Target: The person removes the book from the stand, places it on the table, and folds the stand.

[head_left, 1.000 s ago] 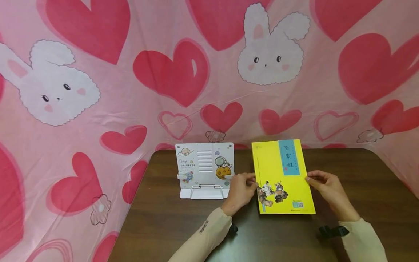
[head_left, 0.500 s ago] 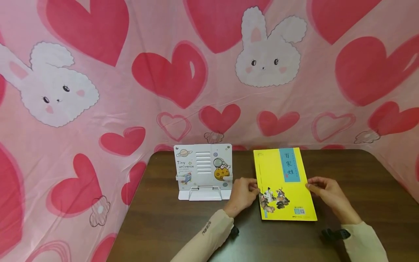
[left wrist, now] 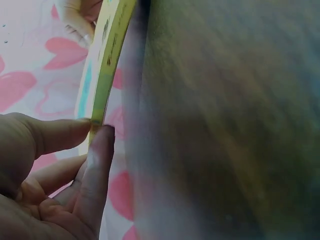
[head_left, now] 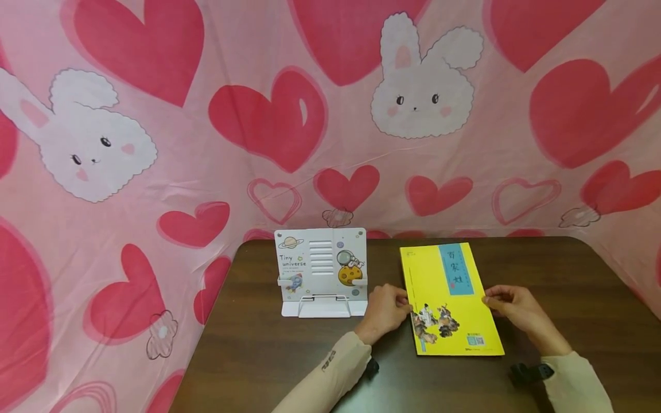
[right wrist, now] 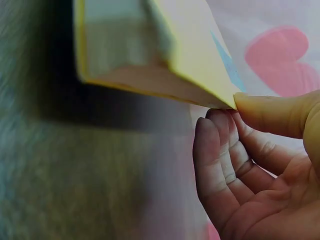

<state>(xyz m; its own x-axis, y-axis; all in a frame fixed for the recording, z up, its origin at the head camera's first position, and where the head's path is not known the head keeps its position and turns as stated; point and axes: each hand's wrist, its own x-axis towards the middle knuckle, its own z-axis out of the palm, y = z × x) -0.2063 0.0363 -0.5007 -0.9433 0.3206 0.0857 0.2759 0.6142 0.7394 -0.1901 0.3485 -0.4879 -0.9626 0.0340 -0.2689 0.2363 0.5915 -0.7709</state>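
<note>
A yellow book (head_left: 439, 292) with a blue title panel and a small painted scene faces up over the right half of the table. My left hand (head_left: 384, 312) pinches its left edge, the spine side. In the left wrist view the thumb presses the cover and the fingers lie under the spine (left wrist: 107, 80). My right hand (head_left: 518, 312) pinches the opposite edge. The right wrist view shows the thumb on top of the book (right wrist: 195, 55) and curled fingers beneath, with a dark shadow below the pages.
Left of the book stands a white book stand (head_left: 322, 269) with a "Tiny universe" print and a wire front rest, close to my left hand. The dark wooden table (head_left: 248, 355) ends at a pink heart-patterned cloth (head_left: 206, 155) behind and at the left.
Held in both hands, the yellow book has come down and slightly toward me. Both hands moved with it, keeping their grip. The book stand has stayed in place.
</note>
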